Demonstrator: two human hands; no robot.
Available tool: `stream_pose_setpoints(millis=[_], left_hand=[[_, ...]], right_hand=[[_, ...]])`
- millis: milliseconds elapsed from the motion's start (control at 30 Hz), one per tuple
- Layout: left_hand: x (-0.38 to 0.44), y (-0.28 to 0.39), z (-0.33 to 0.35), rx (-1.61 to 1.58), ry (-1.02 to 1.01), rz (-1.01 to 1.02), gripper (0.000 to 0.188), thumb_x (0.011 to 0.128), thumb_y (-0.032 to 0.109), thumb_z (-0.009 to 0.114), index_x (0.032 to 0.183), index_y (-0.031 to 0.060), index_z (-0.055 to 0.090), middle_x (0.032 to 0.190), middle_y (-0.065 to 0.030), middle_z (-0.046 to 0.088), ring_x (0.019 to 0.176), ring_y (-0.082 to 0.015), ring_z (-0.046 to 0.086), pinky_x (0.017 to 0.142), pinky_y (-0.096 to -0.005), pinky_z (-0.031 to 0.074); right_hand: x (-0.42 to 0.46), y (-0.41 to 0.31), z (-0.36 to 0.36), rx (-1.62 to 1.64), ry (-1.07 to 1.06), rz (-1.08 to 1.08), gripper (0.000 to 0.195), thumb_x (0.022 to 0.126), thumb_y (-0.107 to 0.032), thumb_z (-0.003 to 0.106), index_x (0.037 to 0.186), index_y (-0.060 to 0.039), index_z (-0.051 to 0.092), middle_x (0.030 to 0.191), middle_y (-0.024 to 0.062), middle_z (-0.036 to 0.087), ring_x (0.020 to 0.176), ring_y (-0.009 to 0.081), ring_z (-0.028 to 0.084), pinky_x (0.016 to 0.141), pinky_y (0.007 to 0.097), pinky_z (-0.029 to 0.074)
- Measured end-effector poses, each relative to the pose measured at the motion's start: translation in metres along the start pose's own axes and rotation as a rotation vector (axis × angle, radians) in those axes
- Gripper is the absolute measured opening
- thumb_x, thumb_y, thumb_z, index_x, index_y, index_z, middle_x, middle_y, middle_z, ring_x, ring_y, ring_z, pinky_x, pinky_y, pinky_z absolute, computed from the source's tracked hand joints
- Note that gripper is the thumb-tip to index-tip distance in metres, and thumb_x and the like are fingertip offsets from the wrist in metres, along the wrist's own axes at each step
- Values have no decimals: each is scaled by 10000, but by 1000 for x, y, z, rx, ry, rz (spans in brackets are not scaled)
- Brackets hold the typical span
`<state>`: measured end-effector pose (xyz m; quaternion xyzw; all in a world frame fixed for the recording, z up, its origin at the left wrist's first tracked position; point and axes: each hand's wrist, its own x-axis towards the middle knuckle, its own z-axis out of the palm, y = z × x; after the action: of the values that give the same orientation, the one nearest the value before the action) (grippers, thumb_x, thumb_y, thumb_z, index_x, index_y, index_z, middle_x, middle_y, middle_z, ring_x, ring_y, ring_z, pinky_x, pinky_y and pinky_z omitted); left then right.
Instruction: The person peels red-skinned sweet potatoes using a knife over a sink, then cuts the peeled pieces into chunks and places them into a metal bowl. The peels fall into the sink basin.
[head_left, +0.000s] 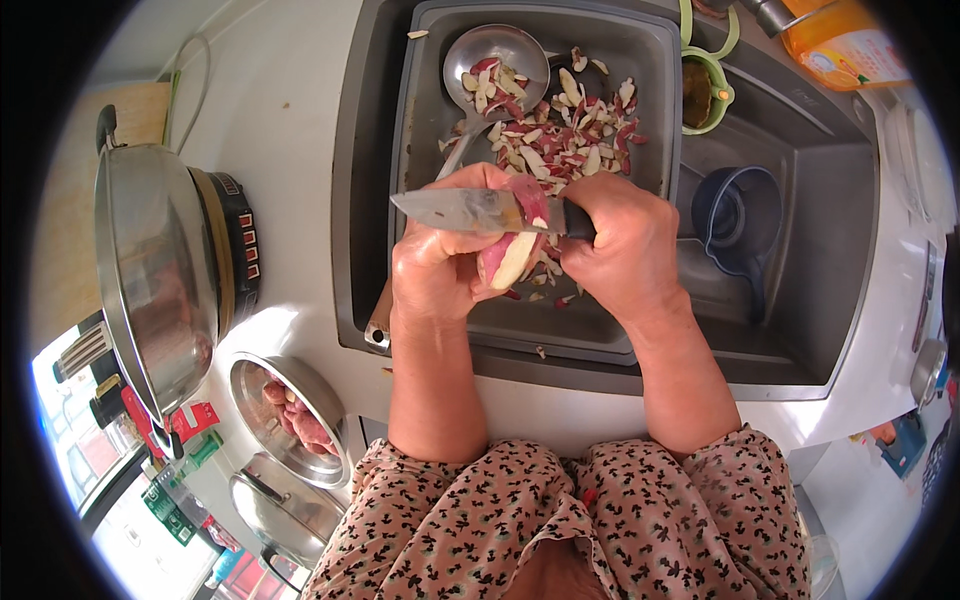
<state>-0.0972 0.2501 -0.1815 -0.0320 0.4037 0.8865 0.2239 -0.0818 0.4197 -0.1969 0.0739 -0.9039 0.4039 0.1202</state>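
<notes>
My left hand (435, 262) holds a red-skinned tuber (516, 259), with a pale strip of flesh bared on it. In my right hand (626, 240) is the black handle of a kitchen knife (457, 210); its blade points left across the tuber, and a strip of red peel (529, 196) lies over the blade. Beneath both hands, a grey plastic tray (555, 358) in the sink bears a heap of red and pale peelings (555, 146). A large metal ladle (496, 67) with more peelings in its bowl rests at the tray's upper left.
Right of the tray, the grey sink (817, 262) holds a dark blue dipper (731, 217) and a green strainer (709, 94). An orange bottle (847, 49) stands behind. At left are a steel wok (161, 277) on a cooker, a steel bowl (330, 405) of red tubers and a lidded pot (285, 510).
</notes>
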Motion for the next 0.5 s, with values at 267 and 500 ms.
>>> stream_pose_setpoints(millis=[267,500], left_hand=[[-1,16,-14,-89,-45,162,445,701,194,574,1008,-126,534,720,-211,574,448,-177,457,357,-263,330],[-2,19,0,244,143,202,367,661,66,573,983,-111,572,749,-122,602,518,-138,504,461,-261,407]], right_hand=[[1,1,-6,-56,-32,71,179,582,-98,697,758,-76,676,712,103,633,688,335,635,605,424,505],[4,-4,-10,21,-306,361,106,710,-83,639,785,-29,692,655,174,622,635,341,613,609,417,484]])
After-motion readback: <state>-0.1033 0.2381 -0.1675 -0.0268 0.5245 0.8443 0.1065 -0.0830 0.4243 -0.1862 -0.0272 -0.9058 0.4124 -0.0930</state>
